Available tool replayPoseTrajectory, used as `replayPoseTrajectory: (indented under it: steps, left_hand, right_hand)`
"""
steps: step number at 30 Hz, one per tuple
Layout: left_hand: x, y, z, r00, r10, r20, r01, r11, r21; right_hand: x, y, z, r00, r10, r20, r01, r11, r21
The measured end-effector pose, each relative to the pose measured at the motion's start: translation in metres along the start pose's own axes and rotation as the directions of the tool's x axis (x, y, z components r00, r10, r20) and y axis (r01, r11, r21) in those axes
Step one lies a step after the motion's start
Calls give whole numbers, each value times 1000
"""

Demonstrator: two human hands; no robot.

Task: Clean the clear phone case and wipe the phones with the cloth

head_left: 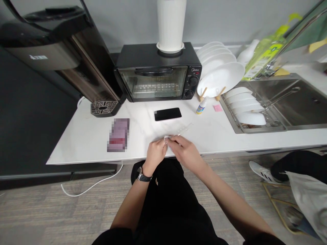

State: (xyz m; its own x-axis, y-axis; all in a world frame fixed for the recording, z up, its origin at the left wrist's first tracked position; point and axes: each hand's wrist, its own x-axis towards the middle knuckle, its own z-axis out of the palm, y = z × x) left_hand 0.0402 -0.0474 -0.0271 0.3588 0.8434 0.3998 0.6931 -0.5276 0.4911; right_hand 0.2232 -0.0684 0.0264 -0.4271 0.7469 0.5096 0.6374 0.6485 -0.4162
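Note:
My left hand (155,152), with a dark-strapped watch (143,175) on its wrist, is closed at the counter's front edge. Against its fingertips my right hand (186,151) is pinched. Between the two sits a small white thing (167,137), mostly covered by fingers, so its kind is unclear. A thin, clear, strip-like piece (186,128) lies just beyond my right hand. Farther back on the counter rests a black-screened phone (168,114). To its right stands a small white bottle (201,106) with a coloured label, near a pink sticky note (217,108).
A toaster oven (158,83) carries a white pot (171,23). On the left stands a dark drink dispenser (76,61), with a blurred purple item (119,135) in front. Plates (221,76), a sink (293,102) and a green soap bottle (265,56) are right. Another person's shoe (262,172) shows below.

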Motion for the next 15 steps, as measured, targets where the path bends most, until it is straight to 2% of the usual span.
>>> replayPoseTrajectory:
  steps: [2,3,8,10,12,15]
  left_hand:
    - [0,-1,0,1000,10,12,-11,1000,24]
    - [-1,-1,0,1000,22,17,-22,1000,12]
    - [-1,2,-2,998,51,22,-48,993,-108]
    - [-1,3,-2,998,55,18,-52,992,-113]
    - [-1,2,-1,999,52,16,-50,993,-108]
    - [-1,1,-1,999,35,13,-34,994,-99]
  right_hand:
    - [-5,-5,1,999,-41,28,41,999,22]
    - [-6,0,-2,999,-34,22,34,999,31]
    - [-4,60,-31,982,141,-128,-141,990,11]
    - [-3,67,-34,970,171,-171,-178,984,-28]
    - [-4,55,-26,977,148,-151,-155,987,-37]
    - [-11,16,-3,998,34,-43,-32,999,34]
